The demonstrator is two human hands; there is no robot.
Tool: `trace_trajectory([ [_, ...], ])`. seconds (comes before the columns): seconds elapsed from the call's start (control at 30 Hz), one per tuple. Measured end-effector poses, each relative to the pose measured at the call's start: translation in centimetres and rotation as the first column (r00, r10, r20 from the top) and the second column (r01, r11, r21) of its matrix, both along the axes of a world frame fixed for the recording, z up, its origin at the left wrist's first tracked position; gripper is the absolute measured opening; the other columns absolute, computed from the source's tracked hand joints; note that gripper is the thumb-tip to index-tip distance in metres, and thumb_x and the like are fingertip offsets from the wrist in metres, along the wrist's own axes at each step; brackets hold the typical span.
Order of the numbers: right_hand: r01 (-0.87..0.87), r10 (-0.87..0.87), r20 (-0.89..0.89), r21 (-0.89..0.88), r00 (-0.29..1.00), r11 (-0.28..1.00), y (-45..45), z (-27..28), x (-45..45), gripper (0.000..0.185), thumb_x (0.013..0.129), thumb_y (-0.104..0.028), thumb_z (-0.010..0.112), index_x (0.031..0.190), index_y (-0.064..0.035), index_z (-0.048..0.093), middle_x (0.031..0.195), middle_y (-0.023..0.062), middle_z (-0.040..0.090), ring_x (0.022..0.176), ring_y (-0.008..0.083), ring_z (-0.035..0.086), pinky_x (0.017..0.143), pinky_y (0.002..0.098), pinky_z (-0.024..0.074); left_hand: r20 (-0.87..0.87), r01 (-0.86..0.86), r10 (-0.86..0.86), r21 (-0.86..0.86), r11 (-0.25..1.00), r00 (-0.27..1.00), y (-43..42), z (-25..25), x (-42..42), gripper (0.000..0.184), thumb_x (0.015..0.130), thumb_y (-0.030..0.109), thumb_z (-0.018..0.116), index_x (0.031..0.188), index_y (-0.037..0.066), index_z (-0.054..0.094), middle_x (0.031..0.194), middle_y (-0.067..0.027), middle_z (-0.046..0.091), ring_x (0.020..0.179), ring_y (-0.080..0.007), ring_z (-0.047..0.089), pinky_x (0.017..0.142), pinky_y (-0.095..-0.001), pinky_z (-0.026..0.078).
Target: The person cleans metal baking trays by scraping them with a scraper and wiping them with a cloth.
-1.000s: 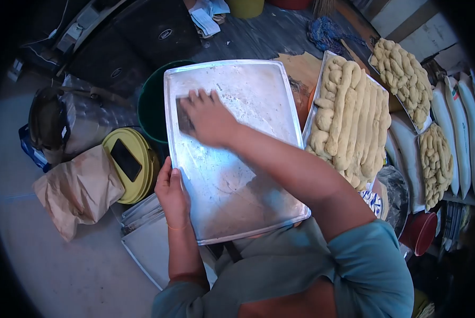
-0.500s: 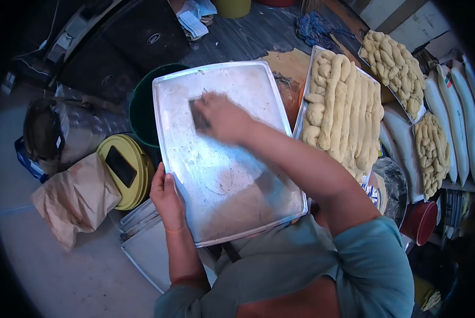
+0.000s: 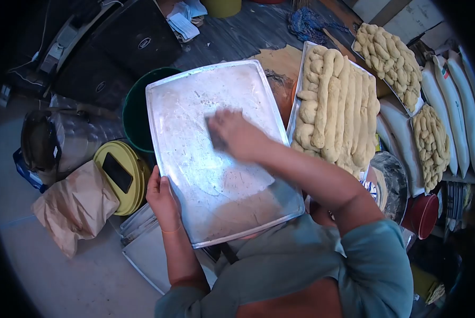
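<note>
A metal baking tray (image 3: 182, 111) is held tilted in front of my body, with worn patches and small dark specks on its surface. My left hand (image 3: 162, 200) grips its left rim near the lower corner, thumb along the edge and fingers partly hidden behind. Against the middle of the tray, my right hand (image 3: 238, 137) is closed around a dark, flat, straight-edged scraper (image 3: 215, 133). Motion blurs the hand and the scraper. Just right of the tray, long rolls of dough (image 3: 337, 108) lie packed on another tray (image 3: 296, 114).
More shaped dough pieces (image 3: 388, 63) lie on a tray at the upper right, beside full white sacks (image 3: 452, 108). Left are a green bucket (image 3: 137, 119), a yellow lidded bucket (image 3: 134, 193) bearing a phone (image 3: 117, 173), and a brown paper bag (image 3: 76, 206). Stacked trays (image 3: 147, 252) sit below.
My right hand has moved right and down across the tray with the scraper. My left hand keeps its grip on the rim. The whole view has shifted slightly.
</note>
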State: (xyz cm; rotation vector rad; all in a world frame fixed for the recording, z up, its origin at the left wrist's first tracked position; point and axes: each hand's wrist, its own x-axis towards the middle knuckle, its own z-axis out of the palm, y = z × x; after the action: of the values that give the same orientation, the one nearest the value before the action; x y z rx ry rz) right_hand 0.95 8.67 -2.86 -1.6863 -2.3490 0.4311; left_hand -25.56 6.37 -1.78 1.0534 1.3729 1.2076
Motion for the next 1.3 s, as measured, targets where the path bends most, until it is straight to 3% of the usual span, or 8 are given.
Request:
trace_trajectory([
  [0.07, 0.203, -0.212, -0.061, -0.127, 0.975, 0.971, 4.5, 2.2, 3.7, 0.060, 0.092, -0.026, 0.049, 0.142, 0.0021, 0.031, 0.145, 0.0297, 0.032, 0.136, 0.0407, 0.031, 0.112, 0.0469, 0.0266, 0.033, 0.006, -0.005, -0.027, 1.000, 0.999, -0.3, -0.2, -0.2, 0.039, 0.094, 0.000, 0.047, 0.131, -0.012, 0.044, 0.128, -0.0166, 0.054, 0.111, -0.0188, 0.054, 0.099, -0.0286, 0.040],
  [0.13, 0.312, -0.327, 0.057, 0.180, 0.943, 0.933, 6.1, 0.3, 5.8, 0.057, 0.092, -0.023, 0.050, 0.141, 0.0014, 0.033, 0.145, 0.0284, 0.033, 0.137, 0.0387, 0.031, 0.113, 0.0443, 0.0254, 0.044, 0.012, -0.011, -0.026, 1.000, 0.999, -0.2, 0.2, -0.5, 0.040, 0.094, 0.000, 0.047, 0.132, -0.012, 0.043, 0.129, -0.0166, 0.053, 0.112, -0.0188, 0.054, 0.100, -0.0285, 0.039],
  [0.4, -0.105, 0.104, 0.039, 0.017, 0.994, 0.994, -11.0, 1.2, 0.3, 0.054, 0.088, -0.012, 0.047, 0.138, 0.0036, 0.038, 0.140, 0.0295, 0.038, 0.132, 0.0430, 0.036, 0.110, 0.0519, 0.0275, -0.058, -0.016, 0.015, -0.027, 1.000, 0.998, 0.4, -0.5, -1.8, 0.039, 0.094, 0.001, 0.047, 0.132, -0.010, 0.045, 0.128, -0.0159, 0.054, 0.112, -0.0187, 0.053, 0.100, -0.0291, 0.039],
  [0.7, 0.259, -0.263, 0.018, 0.133, 0.965, 0.957, 8.1, -0.9, 10.4, 0.059, 0.090, -0.021, 0.051, 0.144, -0.0059, 0.034, 0.149, 0.0213, 0.032, 0.140, 0.0314, 0.029, 0.116, 0.0422, 0.0213, -0.009, 0.017, -0.018, -0.088, 0.996, 1.000, 0.2, -0.2, -3.2, 0.042, 0.093, -0.001, 0.046, 0.134, -0.010, 0.043, 0.126, -0.0135, 0.055, 0.109, -0.0156, 0.054, 0.099, -0.0263, 0.039],
  [0.9, 0.056, -0.082, 0.056, 0.362, 0.995, 0.930, -1.6, 4.4, 6.6, 0.052, 0.087, -0.007, 0.047, 0.139, -0.0019, 0.040, 0.144, 0.0215, 0.038, 0.135, 0.0320, 0.037, 0.114, 0.0435, 0.0250, 0.232, 0.205, -0.170, -0.138, 0.969, 0.958, -0.6, 0.3, -4.7, 0.047, 0.093, 0.000, 0.047, 0.138, -0.008, 0.037, 0.127, -0.0133, 0.056, 0.112, -0.0192, 0.055, 0.099, -0.0295, 0.041],
  [1.0, -0.103, 0.094, 0.087, 0.104, 0.992, 0.989, -7.5, 2.1, 2.2, 0.053, 0.088, -0.013, 0.050, 0.138, 0.0004, 0.039, 0.143, 0.0255, 0.037, 0.135, 0.0374, 0.035, 0.113, 0.0483, 0.0253, 0.424, 0.228, -0.155, -0.125, 0.966, 0.892, -1.9, 0.4, -4.8, 0.049, 0.094, 0.010, 0.052, 0.138, -0.005, 0.038, 0.130, -0.0149, 0.054, 0.117, -0.0241, 0.054, 0.102, -0.0355, 0.041],
  [1.13, -0.037, 0.043, -0.079, 0.074, 0.996, 0.997, -9.3, -0.4, 1.1, 0.071, 0.082, -0.019, 0.061, 0.144, -0.0003, 0.029, 0.147, 0.0280, 0.029, 0.138, 0.0421, 0.026, 0.115, 0.0505, 0.0178, 0.838, 0.488, -0.142, -0.162, 0.857, 0.527, -7.2, -4.2, -9.1, 0.065, 0.093, 0.033, 0.056, 0.143, -0.002, 0.031, 0.142, -0.0169, 0.043, 0.128, -0.0306, 0.046, 0.107, -0.0437, 0.037],
  [1.3, 0.002, 0.006, -0.078, 0.100, 0.997, 0.995, -10.2, 0.1, 0.1, 0.066, 0.084, -0.013, 0.057, 0.143, -0.0003, 0.030, 0.147, 0.0276, 0.028, 0.139, 0.0394, 0.026, 0.115, 0.0492, 0.0188, 0.804, 0.616, -0.265, -0.154, 0.772, 0.533, -14.8, -0.3, -8.6, 0.090, 0.079, 0.040, 0.074, 0.147, 0.007, 0.025, 0.145, -0.0144, 0.039, 0.130, -0.0322, 0.044, 0.107, -0.0482, 0.037],
])
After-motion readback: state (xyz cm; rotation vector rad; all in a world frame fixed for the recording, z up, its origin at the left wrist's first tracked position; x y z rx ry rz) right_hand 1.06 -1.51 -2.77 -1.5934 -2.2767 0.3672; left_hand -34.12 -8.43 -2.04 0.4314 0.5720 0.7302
